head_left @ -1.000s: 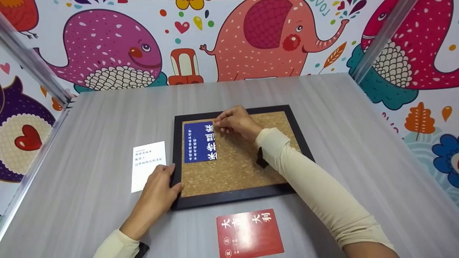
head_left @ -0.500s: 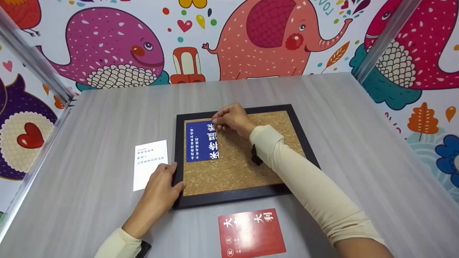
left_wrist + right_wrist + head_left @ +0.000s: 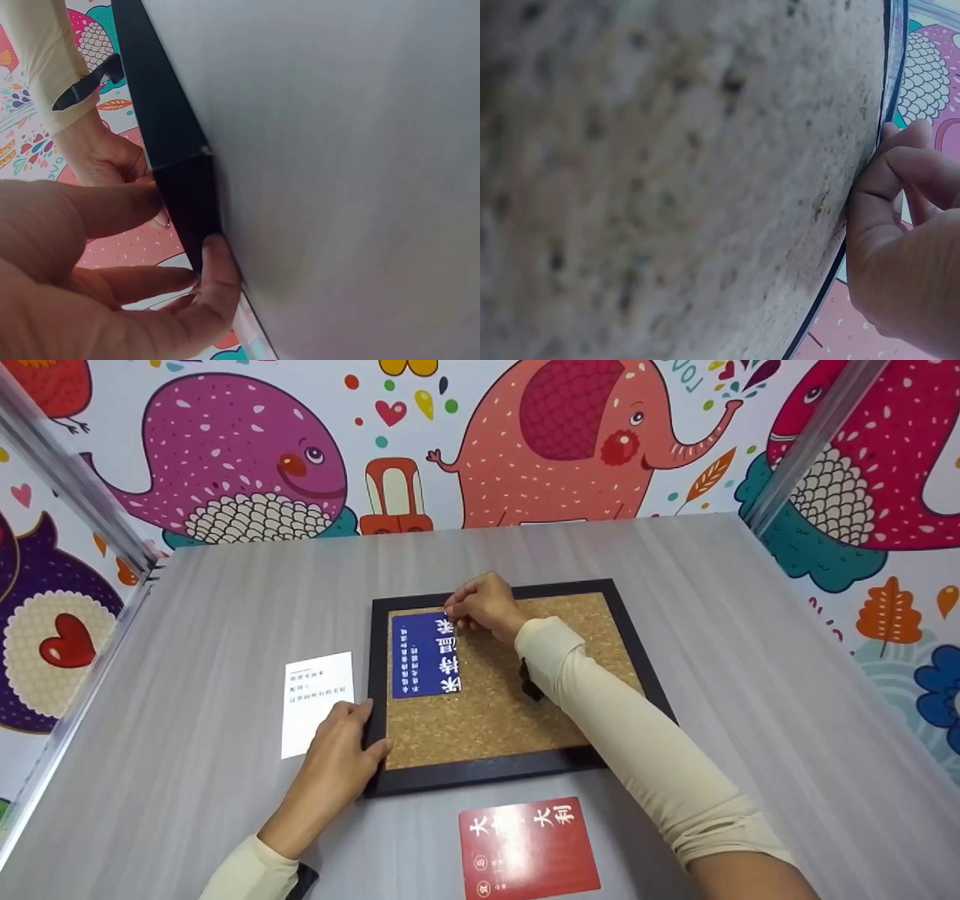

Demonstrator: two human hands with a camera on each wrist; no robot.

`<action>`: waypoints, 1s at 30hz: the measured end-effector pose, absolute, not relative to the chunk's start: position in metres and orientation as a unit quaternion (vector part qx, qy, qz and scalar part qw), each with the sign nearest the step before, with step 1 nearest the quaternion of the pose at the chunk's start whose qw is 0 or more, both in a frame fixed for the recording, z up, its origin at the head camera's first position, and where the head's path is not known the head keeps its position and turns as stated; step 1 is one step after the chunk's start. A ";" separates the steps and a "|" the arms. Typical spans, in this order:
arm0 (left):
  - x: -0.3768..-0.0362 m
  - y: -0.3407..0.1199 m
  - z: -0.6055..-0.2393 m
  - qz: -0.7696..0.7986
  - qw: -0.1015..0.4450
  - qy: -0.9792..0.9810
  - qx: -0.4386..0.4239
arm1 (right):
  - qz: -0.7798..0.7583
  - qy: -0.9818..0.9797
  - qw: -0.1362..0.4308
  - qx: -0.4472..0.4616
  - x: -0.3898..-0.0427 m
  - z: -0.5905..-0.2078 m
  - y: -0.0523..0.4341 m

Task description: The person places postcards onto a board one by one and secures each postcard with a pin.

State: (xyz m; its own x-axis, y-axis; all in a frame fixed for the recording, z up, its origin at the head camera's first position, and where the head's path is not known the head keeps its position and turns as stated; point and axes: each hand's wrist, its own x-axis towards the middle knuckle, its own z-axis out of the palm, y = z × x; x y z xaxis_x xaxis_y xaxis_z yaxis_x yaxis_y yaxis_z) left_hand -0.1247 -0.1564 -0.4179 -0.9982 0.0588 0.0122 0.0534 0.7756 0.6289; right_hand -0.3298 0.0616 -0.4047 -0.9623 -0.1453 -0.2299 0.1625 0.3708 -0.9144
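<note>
The cork board, set in a black frame, lies flat near the middle of the grey surface. The blue card lies on the cork at the board's upper left area. The right hand rests at the card's upper right corner with fingers curled and pinched together; what they pinch is too small to tell. The left hand grips the frame's lower left edge, thumb on the frame. A white card lies just left of the board; a red card lies below it.
</note>
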 end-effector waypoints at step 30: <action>-0.138 -0.168 -0.463 0.332 -0.048 0.941 0.045 | -0.539 0.827 0.149 0.051 -0.336 -0.405 0.057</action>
State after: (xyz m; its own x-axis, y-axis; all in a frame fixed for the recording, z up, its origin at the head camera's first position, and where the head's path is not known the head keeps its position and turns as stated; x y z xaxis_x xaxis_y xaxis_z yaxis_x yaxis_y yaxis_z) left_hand -0.1379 -0.1682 -0.4629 -0.9914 0.0532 0.1195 0.1164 0.7752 0.6209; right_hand -0.3363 0.0566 -0.4047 -0.9504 -0.0769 -0.3013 0.2447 0.4129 -0.8773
